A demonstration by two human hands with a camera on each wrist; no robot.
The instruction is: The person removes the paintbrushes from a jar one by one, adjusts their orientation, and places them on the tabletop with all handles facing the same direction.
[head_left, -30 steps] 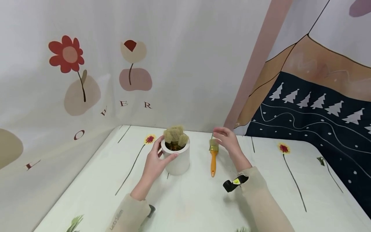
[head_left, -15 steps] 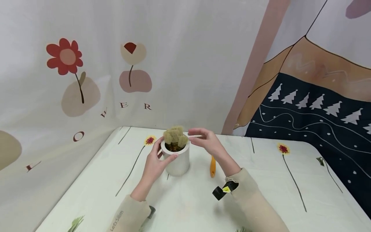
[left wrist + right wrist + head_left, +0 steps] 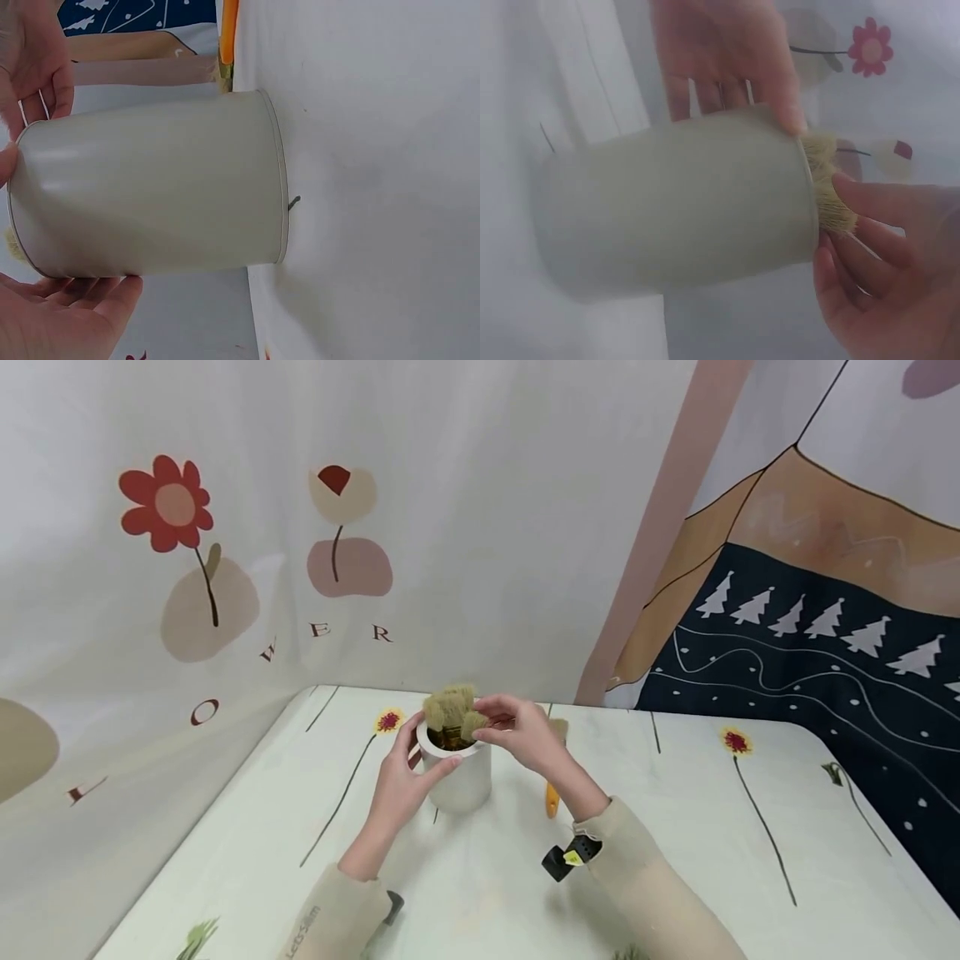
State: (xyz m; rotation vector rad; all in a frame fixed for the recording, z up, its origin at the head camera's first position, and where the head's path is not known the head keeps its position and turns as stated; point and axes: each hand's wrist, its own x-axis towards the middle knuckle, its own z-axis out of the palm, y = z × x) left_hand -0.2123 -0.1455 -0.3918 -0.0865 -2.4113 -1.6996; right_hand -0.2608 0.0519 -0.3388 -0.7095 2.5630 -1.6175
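A white cylindrical pot (image 3: 459, 787) stands upright on the table with several paintbrushes (image 3: 448, 706) in it, pale bristles up. My left hand (image 3: 403, 787) holds the pot near its rim, thumb on the near side and fingers round the far left. At the rim's right side, my right hand (image 3: 522, 732) has thumb and fingers around the bristles of the rightmost paintbrush (image 3: 838, 214). The brush handles are hidden inside the pot. Another paintbrush with an orange handle (image 3: 552, 799) lies on the table to the right, partly covered by my right wrist.
The table carries a white cloth (image 3: 480, 893) printed with flowers. Behind it hangs a pale curtain (image 3: 480, 527) with flower prints and letters. A dark panel with white trees (image 3: 810, 668) is at the right.
My right hand has moved left, from above the loose orange-handled paintbrush to the bristles in the pot, and its fingers have closed around one brush. The left hand and pot have stayed put.
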